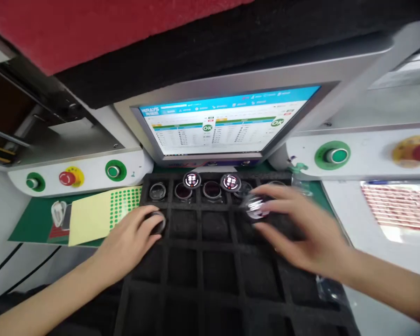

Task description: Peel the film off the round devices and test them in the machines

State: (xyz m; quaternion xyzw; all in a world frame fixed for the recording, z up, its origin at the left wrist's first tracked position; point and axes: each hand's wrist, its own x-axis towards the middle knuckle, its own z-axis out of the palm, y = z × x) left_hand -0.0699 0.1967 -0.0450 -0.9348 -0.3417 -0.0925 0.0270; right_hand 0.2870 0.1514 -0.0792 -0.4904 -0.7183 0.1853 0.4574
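Observation:
My left hand point(135, 238) is closed at the left side of a black foam tray point(227, 242), its thumb and fingers around a dark round watch body point(158, 223) in the second row. Over the tray's right half, my right hand point(301, 228) pinches another round watch body point(255, 206), glossy and blurred by motion. Two round watch bodies with lit displays, one on the left point(192, 179) and one on the right point(231, 182), rest along the back row. Several dark ones, among them one at the left corner point(157, 191), sit in the compartments there.
Behind the tray stands a monitor point(213, 126) showing two green OK marks. Green buttons point(114, 171) and red stop knobs point(67, 178) flank it. A yellow sheet with green dot stickers point(91, 214) lies left, a red-patterned sheet point(399, 205) right. A red-and-black edge point(126, 42) overhangs.

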